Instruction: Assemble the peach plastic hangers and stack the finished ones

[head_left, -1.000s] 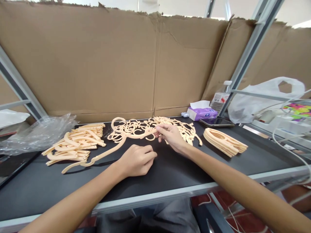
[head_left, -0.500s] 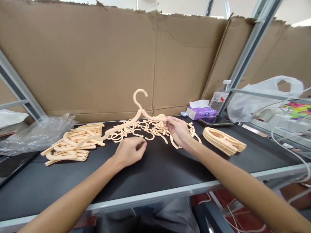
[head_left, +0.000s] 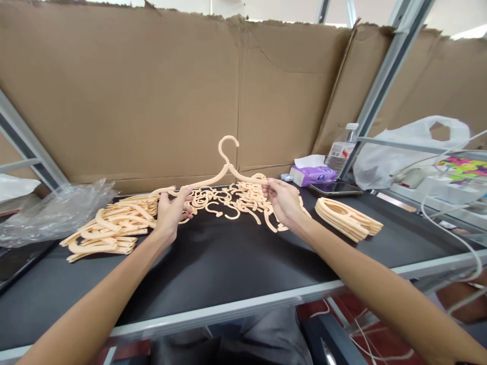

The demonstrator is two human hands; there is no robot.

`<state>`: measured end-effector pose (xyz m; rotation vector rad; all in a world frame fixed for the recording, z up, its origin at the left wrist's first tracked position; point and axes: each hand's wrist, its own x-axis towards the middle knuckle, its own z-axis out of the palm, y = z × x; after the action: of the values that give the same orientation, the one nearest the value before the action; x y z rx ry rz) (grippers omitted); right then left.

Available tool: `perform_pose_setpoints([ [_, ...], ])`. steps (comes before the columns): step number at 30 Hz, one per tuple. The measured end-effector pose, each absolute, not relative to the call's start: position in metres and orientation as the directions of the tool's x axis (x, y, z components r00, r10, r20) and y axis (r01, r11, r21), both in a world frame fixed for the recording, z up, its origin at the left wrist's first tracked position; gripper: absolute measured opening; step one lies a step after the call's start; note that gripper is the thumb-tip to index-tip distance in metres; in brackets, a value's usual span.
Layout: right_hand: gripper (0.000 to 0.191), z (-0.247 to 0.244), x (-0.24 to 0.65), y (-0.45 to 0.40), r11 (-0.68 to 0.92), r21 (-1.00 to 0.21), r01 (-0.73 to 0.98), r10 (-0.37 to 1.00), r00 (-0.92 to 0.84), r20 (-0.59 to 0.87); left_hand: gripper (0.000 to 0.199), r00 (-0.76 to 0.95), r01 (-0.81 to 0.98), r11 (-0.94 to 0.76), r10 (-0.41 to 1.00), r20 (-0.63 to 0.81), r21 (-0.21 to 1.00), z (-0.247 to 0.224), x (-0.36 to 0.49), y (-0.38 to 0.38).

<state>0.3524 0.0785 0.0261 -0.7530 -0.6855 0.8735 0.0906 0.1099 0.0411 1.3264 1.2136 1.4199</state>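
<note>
A cream plastic clothes hanger [head_left: 213, 179] is held up in front of me, hook at the top and its two arms spread sideways. My left hand [head_left: 171, 210] grips the left arm of it, fingers around the plastic. With thumb and fingers, my right hand [head_left: 283, 200] pinches the right arm. Behind and below the hanger lies a loose heap of cream hooks [head_left: 247, 197]. To the left of my left hand is a pile of cream hanger arms [head_left: 110, 225]. A neat stack of folded hangers [head_left: 346, 218] sits right of my right hand.
A tall cardboard wall [head_left: 152, 101] closes off the back of the black table [head_left: 228, 268]. At the back right stand a purple tissue pack [head_left: 314, 175], a bottle [head_left: 341, 152] and a phone [head_left: 335, 188]. Clear plastic wrap [head_left: 57, 210] lies at left; cables and a white bag [head_left: 407, 147] are at right.
My left hand has moved left and up from the table's middle and taken hold of the hanger's left arm. The hanger has become more level, its hook shifting slightly right.
</note>
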Motion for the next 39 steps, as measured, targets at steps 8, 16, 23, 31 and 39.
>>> perform_pose_setpoints([
  [8,0.015,0.027,0.355,0.078,0.408,-0.830,-0.380,0.861,0.463,0.211,0.068,-0.115,0.061,-0.290,0.948,0.295,0.955,0.031,0.089,0.113],
  [16,0.016,0.028,0.354,0.077,0.394,-0.849,-0.353,0.866,0.453,0.213,0.063,-0.142,0.020,-0.316,0.938,0.315,0.949,0.032,0.089,0.118],
  [23,0.010,0.029,0.352,0.075,0.382,-0.858,-0.343,0.877,0.429,0.218,0.049,-0.187,-0.032,-0.283,0.944,0.272,0.959,0.035,0.084,0.122],
  [31,0.021,0.025,0.347,0.074,0.354,-0.882,-0.312,0.900,0.370,0.231,0.047,-0.088,0.105,-0.343,0.932,0.352,0.934,0.028,0.089,0.119],
  [39,0.020,0.023,0.344,0.075,0.338,-0.887,-0.315,0.909,0.355,0.220,0.054,0.104,0.232,-0.399,0.917,0.385,0.887,0.027,0.096,0.107],
])
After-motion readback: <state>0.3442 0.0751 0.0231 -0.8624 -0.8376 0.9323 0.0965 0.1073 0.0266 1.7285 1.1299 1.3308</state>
